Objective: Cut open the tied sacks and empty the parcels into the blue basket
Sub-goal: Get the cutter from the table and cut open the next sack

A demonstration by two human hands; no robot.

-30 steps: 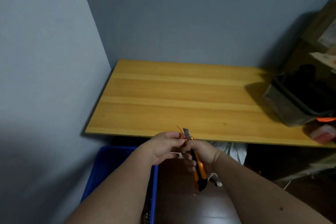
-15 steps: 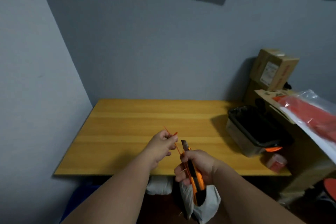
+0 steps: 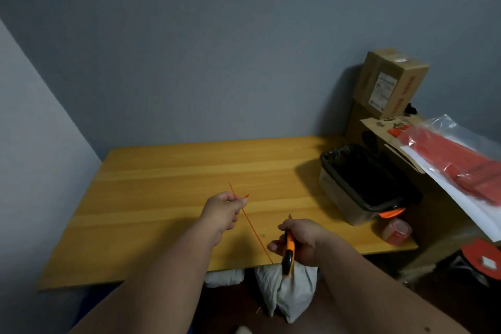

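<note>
My left hand (image 3: 223, 211) pinches a thin red tie (image 3: 252, 225) above the wooden table (image 3: 168, 184); the tie hangs loose down to the right. My right hand (image 3: 299, 238) grips an orange and black utility knife (image 3: 288, 255), blade tip pointing away from me. Below the table's front edge stands a white sack (image 3: 287, 293), partly hidden by my right arm. A second white sack (image 3: 223, 278) shows just under the edge. The blue basket is barely visible at the bottom left between my arms.
A bin lined with a black bag (image 3: 363, 184) sits on the table's right side, a roll of red tape (image 3: 394, 232) in front of it. Cardboard boxes (image 3: 390, 81) and a clear bag of red ties (image 3: 461, 165) are at the right.
The view lifted from the floor to the table. My left hand pulled the red tie up and away from the sack, and my hands moved apart.
</note>
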